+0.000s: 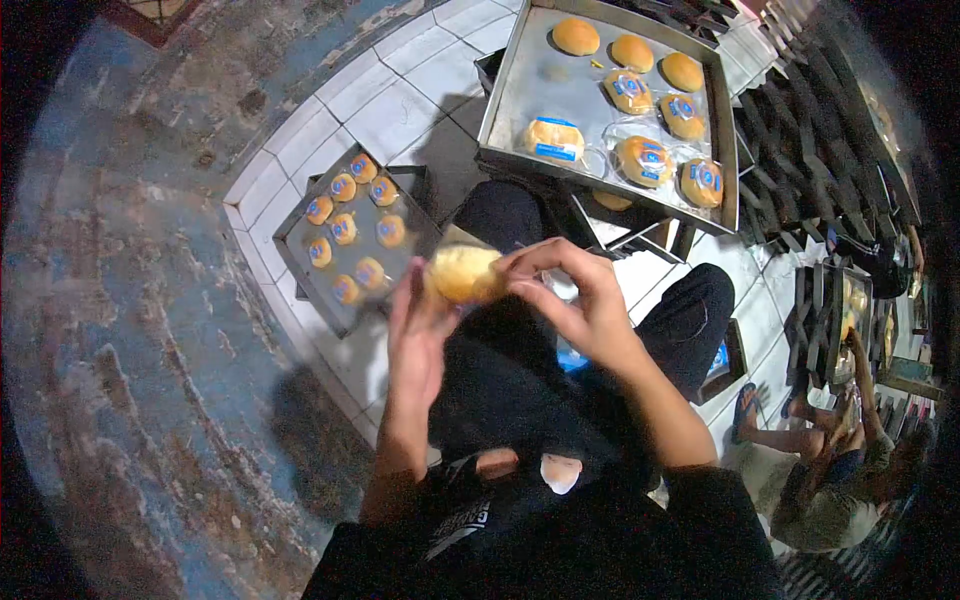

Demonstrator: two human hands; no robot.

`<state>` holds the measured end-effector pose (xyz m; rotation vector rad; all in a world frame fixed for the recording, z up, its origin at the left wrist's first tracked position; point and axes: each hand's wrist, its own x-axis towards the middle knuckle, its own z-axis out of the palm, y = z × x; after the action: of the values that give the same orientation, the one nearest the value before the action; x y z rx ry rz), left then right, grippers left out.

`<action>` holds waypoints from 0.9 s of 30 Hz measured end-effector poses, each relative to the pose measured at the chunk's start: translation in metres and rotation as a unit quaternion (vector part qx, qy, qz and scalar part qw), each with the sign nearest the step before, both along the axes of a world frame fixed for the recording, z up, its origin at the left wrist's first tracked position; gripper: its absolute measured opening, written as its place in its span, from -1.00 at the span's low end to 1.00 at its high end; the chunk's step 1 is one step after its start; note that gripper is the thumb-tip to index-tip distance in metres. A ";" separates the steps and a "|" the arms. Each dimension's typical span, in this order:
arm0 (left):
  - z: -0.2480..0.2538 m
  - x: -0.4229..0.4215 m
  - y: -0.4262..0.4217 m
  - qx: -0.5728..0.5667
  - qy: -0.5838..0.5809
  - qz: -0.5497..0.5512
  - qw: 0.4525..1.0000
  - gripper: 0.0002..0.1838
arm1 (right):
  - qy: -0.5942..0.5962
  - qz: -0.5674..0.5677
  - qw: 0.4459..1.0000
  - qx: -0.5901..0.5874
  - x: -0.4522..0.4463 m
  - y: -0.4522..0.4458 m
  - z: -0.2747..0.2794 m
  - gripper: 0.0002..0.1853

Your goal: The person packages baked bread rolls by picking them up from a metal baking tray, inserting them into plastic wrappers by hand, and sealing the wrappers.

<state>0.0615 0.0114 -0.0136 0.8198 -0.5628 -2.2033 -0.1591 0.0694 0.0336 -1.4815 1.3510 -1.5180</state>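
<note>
A pale golden bun (465, 274) is held up between my two hands, above my lap. My left hand (415, 325) grips its left side, and motion smears those fingers somewhat. At the bun's right end, my right hand (590, 305) pinches with thumb and forefinger. Whether a clear wrapper covers this bun I cannot tell. Beyond my hands, a large metal tray (508, 75) carries bare buns (576, 37) at its far side and wrapped buns (645, 162) with blue print nearer me.
To the left, a smaller dark tray (312, 285) on the white tiles (400, 115) holds several wrapped buns. Blue packaging (571, 358) lies by my lap. Black racks or stacked trays (820, 150) stand at right. Another person (835, 490) sits at lower right, reaching to a tray of buns.
</note>
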 end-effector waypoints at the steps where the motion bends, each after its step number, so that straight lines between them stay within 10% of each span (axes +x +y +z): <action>1: -0.010 0.003 0.002 -0.141 -0.153 0.032 0.978 -0.45 | -0.013 -0.004 0.999 0.048 -0.002 0.000 -0.014 -0.86; 2: -0.019 0.007 0.002 -0.275 -0.301 0.062 0.911 -0.50 | -0.027 -0.008 0.995 0.096 -0.005 0.002 -0.029 -0.85; 13: -0.015 0.000 -0.020 -0.416 -0.369 -0.026 0.831 -0.87 | 0.005 -0.006 0.994 0.113 -0.012 0.005 -0.037 -0.81; 18: 0.002 0.024 -0.017 -0.256 -0.357 -0.036 0.897 -0.78 | -0.209 -0.010 0.933 0.293 -0.030 0.023 -0.022 -0.82; 27: -0.040 0.043 0.010 -0.274 -0.332 -0.116 0.895 -0.84 | -0.015 -0.037 0.974 0.225 -0.017 0.058 -0.072 -0.83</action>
<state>0.1043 0.0210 -0.0538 1.2209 -1.6009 -1.7552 -0.1764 0.1270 -0.0383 -1.1287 1.6159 -1.1677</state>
